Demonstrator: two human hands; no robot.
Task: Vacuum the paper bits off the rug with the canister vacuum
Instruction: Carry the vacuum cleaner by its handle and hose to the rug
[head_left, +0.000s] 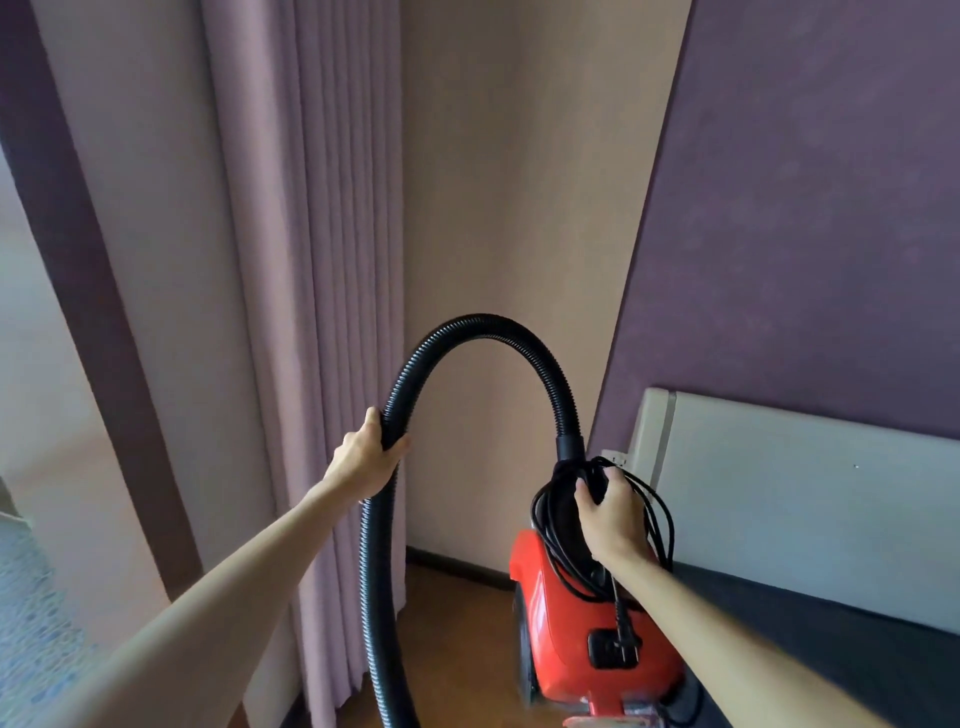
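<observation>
Both our hands are closed, left hand (366, 457) gripping the black hose (483, 332), right hand (613, 512) lifting the red canister vacuum (571, 639) by its handle, where the loosely coiled cord (657, 514) could slip and snag.

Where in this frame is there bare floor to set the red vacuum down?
Bare wooden floor shows between the curtain and the red vacuum, running back to the dark baseboard. The hose hangs along its left edge. Right of the vacuum a dark surface under the white panel crowds it.
</observation>
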